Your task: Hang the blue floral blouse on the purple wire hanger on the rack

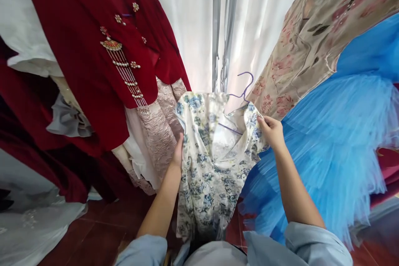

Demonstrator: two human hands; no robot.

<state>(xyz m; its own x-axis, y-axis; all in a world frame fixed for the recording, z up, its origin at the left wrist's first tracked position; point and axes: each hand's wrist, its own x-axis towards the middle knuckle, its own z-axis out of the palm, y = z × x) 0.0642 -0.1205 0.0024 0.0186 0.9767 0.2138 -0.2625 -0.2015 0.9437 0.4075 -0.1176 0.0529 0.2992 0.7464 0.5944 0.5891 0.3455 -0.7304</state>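
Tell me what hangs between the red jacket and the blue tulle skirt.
In the head view, the floral dress on a purple hanger hangs between the red jacket and the blue tulle skirt, held by the left hand and right hand.

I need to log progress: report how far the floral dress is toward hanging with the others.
Done: a purple hanger already sits inside the floral dress, its hook sticking out at the collar. In hand: the left hand and right hand hold the dress at its shoulders. Left: the hook is not on any rail; the red garment and blue tulle dress hang at either side.

Bright daylight through the white curtain [187,16]; edges perhaps warped.
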